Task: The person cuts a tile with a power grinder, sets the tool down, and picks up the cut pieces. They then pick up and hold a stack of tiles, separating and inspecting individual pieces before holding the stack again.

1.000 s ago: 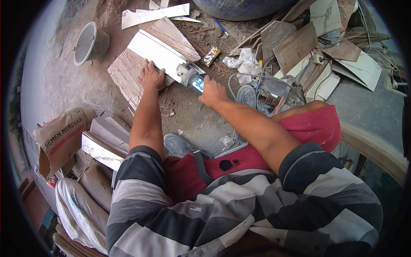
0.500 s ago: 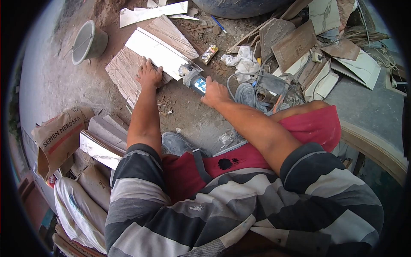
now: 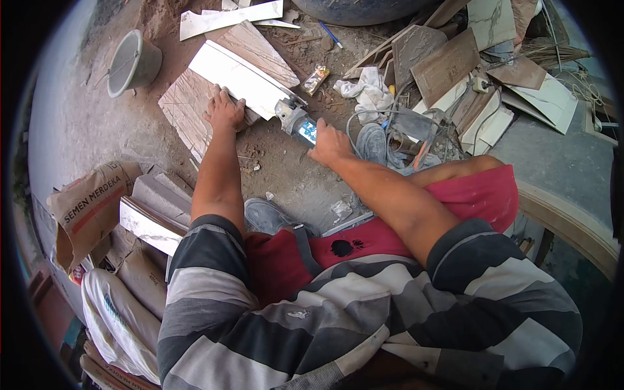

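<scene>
A long white tile (image 3: pixel 231 75) lies slantwise over brown, scratched tile pieces (image 3: pixel 185 107) on the dusty ground. My left hand (image 3: pixel 224 110) rests with fingers spread on the near edge of the white tile. In my right hand (image 3: pixel 330 142) is a grey angle grinder (image 3: pixel 298 121) with a blue-and-white label. The grinder's head touches or is very near the right end of the tile; its disc is mostly hidden. Another brown tile (image 3: pixel 255 49) sits just beyond the white one.
A grey bucket (image 3: pixel 153 65) stands at the upper left. White offcuts (image 3: pixel 227 19) lie at the top. A white cloth (image 3: pixel 369 91), cables and leaning tiles (image 3: pixel 448 68) are on the right. Cement bags (image 3: pixel 94 201) are at the left, my shoe (image 3: pixel 266 216) below.
The grinder in my right hand has shifted slightly right and toward me along the tile's end. My left hand stays on the tile.
</scene>
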The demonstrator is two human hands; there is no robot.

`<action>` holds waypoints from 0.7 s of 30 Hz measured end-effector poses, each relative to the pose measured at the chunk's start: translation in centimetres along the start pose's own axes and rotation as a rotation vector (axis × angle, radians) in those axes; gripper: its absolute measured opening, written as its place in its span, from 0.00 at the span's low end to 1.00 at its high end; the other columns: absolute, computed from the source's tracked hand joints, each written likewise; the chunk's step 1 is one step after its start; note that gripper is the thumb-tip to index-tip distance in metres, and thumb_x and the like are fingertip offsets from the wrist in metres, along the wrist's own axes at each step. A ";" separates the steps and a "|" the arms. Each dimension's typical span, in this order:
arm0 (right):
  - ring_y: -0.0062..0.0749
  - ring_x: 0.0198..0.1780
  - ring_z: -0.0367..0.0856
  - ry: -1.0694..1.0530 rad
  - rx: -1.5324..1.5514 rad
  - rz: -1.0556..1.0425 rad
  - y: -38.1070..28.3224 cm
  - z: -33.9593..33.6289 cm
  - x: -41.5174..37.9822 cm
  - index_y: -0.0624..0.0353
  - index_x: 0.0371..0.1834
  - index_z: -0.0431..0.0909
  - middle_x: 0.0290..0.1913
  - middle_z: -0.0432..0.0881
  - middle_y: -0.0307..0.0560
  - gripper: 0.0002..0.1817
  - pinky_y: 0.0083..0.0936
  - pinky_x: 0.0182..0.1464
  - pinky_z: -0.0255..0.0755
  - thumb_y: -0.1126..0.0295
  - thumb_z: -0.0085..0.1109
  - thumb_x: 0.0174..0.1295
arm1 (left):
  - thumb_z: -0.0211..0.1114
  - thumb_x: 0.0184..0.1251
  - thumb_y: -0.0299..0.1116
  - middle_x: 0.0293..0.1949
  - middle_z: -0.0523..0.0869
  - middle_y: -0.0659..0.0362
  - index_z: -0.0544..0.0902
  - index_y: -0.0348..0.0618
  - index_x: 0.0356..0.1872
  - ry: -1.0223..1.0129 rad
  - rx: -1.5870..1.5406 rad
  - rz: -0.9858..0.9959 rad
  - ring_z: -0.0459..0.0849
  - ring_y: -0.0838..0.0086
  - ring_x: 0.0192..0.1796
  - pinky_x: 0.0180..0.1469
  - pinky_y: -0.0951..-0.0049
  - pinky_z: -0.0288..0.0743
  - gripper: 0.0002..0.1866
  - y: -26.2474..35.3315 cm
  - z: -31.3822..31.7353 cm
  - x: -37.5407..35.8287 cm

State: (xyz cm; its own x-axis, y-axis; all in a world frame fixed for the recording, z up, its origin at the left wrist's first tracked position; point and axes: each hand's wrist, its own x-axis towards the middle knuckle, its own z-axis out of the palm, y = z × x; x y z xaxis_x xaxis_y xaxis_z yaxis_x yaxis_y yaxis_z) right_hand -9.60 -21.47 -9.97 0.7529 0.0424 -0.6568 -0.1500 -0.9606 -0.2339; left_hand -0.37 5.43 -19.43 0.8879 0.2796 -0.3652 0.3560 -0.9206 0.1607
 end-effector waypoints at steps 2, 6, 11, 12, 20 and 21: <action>0.56 0.57 0.84 0.004 0.010 -0.002 0.2 0.1 -0.1 0.62 0.59 0.66 0.54 0.82 0.63 0.36 0.43 0.58 0.80 0.60 0.75 0.52 | 0.59 0.69 0.58 0.84 0.47 0.64 0.58 0.55 0.79 0.000 0.004 0.000 0.52 0.55 0.82 0.77 0.32 0.42 0.42 0.0 0.0 0.1; 0.58 0.57 0.83 0.008 0.025 0.002 0.4 0.2 -0.3 0.63 0.59 0.66 0.54 0.82 0.65 0.36 0.45 0.59 0.79 0.58 0.75 0.52 | 0.59 0.69 0.58 0.84 0.47 0.64 0.58 0.55 0.79 0.006 0.007 0.002 0.52 0.55 0.81 0.77 0.32 0.42 0.41 -0.1 0.3 0.2; 0.59 0.56 0.83 0.032 0.038 0.013 0.5 -0.1 -1.2 0.63 0.58 0.66 0.53 0.82 0.65 0.36 0.46 0.58 0.78 0.58 0.75 0.52 | 0.60 0.68 0.57 0.83 0.48 0.64 0.59 0.54 0.78 0.020 -0.010 0.005 0.52 0.55 0.81 0.76 0.31 0.43 0.41 -0.3 0.5 0.3; 0.59 0.55 0.83 0.037 0.050 0.027 0.5 -0.4 -1.7 0.64 0.58 0.66 0.53 0.83 0.65 0.36 0.46 0.58 0.78 0.59 0.75 0.51 | 0.60 0.68 0.57 0.83 0.48 0.64 0.59 0.54 0.78 0.028 -0.017 -0.005 0.52 0.55 0.81 0.76 0.31 0.43 0.41 -0.2 0.3 0.1; 0.59 0.56 0.83 0.173 0.094 0.063 -0.9 -3.9 -1.1 0.65 0.58 0.66 0.53 0.83 0.66 0.40 0.47 0.58 0.77 0.56 0.76 0.48 | 0.61 0.70 0.48 0.77 0.62 0.57 0.69 0.48 0.70 0.290 -0.367 -0.123 0.59 0.55 0.77 0.73 0.37 0.52 0.30 2.6 -0.3 -2.3; 0.59 0.56 0.83 0.172 0.071 0.036 -1.4 -4.5 -0.6 0.65 0.58 0.66 0.53 0.83 0.66 0.40 0.47 0.58 0.77 0.56 0.76 0.48 | 0.60 0.71 0.47 0.73 0.71 0.55 0.72 0.46 0.66 0.391 -0.497 -0.152 0.67 0.54 0.73 0.71 0.40 0.59 0.27 3.4 -0.6 -2.7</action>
State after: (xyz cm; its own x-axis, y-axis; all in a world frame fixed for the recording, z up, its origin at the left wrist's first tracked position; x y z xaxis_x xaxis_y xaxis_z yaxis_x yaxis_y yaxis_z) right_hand -6.95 -21.37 -6.02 0.8440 -0.0451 -0.5344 -0.2189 -0.9387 -0.2664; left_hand -1.36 1.74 -17.41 0.8240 0.5620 -0.0719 0.4953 -0.6529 0.5730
